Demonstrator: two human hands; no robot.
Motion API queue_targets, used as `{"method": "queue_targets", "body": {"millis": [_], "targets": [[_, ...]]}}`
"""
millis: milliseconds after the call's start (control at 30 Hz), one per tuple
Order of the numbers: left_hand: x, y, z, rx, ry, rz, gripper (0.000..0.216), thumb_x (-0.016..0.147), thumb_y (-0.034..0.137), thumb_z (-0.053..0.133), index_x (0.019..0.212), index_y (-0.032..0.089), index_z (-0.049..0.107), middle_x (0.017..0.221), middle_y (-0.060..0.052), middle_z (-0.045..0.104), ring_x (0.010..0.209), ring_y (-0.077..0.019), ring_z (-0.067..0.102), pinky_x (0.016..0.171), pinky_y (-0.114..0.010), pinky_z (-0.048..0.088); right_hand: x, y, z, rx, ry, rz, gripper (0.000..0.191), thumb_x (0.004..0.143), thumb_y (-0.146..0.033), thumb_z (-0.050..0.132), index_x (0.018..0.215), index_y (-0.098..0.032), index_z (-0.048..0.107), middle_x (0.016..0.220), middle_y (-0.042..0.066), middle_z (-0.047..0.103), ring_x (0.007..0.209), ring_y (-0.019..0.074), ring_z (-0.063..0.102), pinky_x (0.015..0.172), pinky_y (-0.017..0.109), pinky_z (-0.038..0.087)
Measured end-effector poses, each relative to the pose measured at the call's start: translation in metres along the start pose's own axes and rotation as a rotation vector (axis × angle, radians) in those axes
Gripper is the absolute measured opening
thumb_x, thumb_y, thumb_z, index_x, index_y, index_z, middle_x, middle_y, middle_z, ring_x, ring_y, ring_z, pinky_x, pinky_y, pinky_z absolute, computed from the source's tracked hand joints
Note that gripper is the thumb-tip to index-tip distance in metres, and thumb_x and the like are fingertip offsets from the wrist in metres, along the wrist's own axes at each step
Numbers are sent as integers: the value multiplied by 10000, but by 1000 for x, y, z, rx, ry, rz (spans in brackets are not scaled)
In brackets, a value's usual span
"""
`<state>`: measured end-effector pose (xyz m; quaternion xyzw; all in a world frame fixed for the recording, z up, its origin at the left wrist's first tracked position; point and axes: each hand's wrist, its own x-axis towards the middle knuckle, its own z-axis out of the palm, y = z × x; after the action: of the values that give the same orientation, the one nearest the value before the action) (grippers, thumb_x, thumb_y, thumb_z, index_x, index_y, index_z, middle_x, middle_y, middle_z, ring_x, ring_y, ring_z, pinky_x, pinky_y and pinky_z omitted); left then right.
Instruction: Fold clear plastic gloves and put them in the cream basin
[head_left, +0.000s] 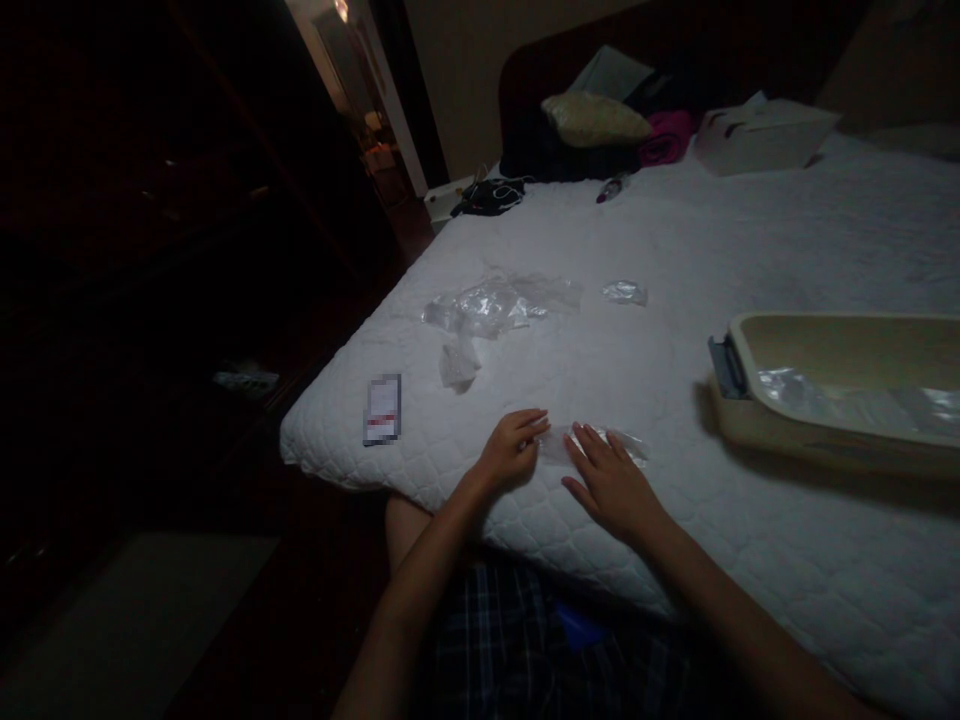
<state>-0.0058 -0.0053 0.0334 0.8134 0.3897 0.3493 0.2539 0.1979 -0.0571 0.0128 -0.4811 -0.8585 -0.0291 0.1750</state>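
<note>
A clear plastic bag (556, 446) lies flat near the front edge of the white quilted bed. My left hand (514, 446) has its fingers closed on the bag's left end. Across the bag's right part rests my right hand (609, 482), palm down with fingers spread, covering some of it. Farther back on the quilt are a heap of crumpled clear plastic bags (491, 303) and a small crumpled piece (460, 362) just below it. One more clear plastic piece (625, 292) lies apart to the right.
A cream plastic bin (825, 445) with clear plastic inside stands at the right. To the left lies a phone-like object (383, 410), its face blurred. A white box (765, 137), a pink roll (666, 137) and a pale pillow-like bundle (596, 119) sit by the headboard.
</note>
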Motion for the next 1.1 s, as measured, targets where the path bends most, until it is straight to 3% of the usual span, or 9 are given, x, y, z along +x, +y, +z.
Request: {"method": "queue_targets", "body": {"millis": [133, 267, 433, 533, 633, 733, 867, 967, 1100], "targets": [[-8, 23, -4, 130, -198, 120, 560, 762, 183, 539, 1310, 207, 432, 1431, -109, 345, 1355, -259, 237, 1106, -472, 104, -1, 2, 4, 64, -24, 12, 572, 877, -445, 402, 1334, -100, 412, 1414, 185, 356, 1336, 285, 264, 1078, 499, 218], [-20, 22, 2, 331, -321, 112, 490, 889, 293, 408, 1361, 181, 347, 1428, -131, 342, 1358, -237, 238, 1112, -467, 54, -3, 11, 0, 402, -72, 99, 620, 833, -461, 483, 1353, -136, 396, 1430, 155, 339, 1334, 273, 273, 1093, 492, 192], [-27, 5, 3, 529, -392, 143, 479, 928, 372, 314, 1378, 211, 298, 1460, -73, 295, 1366, -195, 215, 1120, -453, 86, 1, 41, -10, 1305, 35, 654, 494, 774, -420, 577, 1239, -263, 517, 1380, 74, 445, 1264, 232, 405, 1041, 427, 331], [-28, 3, 4, 617, -395, 171, 484, 935, 388, 280, 1381, 199, 291, 1461, -63, 297, 1366, -187, 215, 1121, -453, 112, 6, 62, -14, 1818, 180, 940, 296, 760, -369, 551, 991, -204, 632, 1222, 106, 583, 1185, 228, 496, 974, 391, 424], [-29, 4, 6, 660, -373, 186, 480, 940, 388, 263, 1380, 198, 292, 1458, -58, 305, 1362, -187, 225, 1120, -460, 123, 11, 73, -12, 2005, 274, 1071, 205, 728, -297, 523, 850, -173, 631, 1079, 140, 639, 1091, 235, 567, 909, 391, 480], [-33, 6, 7, 674, -332, 188, 466, 945, 370, 253, 1377, 201, 293, 1451, -55, 319, 1359, -184, 236, 1121, -465, 122, 12, 63, -7, 1812, 550, 1105, 144, 708, -255, 533, 806, -180, 606, 955, 103, 653, 1005, 221, 604, 896, 409, 482], [-37, 6, 10, 697, -275, 175, 480, 937, 364, 278, 1372, 163, 294, 1446, -84, 326, 1358, -206, 237, 1116, -472, 137, 3, 36, -3, 935, 878, 900, 203, 731, -218, 539, 914, -180, 617, 987, 79, 608, 983, 218, 581, 882, 442, 474], [-39, 5, 14, 718, -226, 146, 510, 919, 382, 316, 1364, 132, 297, 1444, -115, 322, 1356, -235, 237, 1110, -486, 148, -4, 21, -4, 419, 833, 549, 232, 754, -154, 505, 950, -168, 629, 994, 107, 597, 966, 225, 568, 833, 413, 495], [-38, 10, 17, 737, -156, 83, 533, 888, 391, 377, 1330, 96, 334, 1432, -166, 324, 1344, -276, 253, 1086, -513, 189, -1, 14, -4, 246, 551, 148, 316, 768, -127, 500, 1066, -163, 596, 1020, 123, 611, 959, 221, 578, 840, 383, 499]]}}
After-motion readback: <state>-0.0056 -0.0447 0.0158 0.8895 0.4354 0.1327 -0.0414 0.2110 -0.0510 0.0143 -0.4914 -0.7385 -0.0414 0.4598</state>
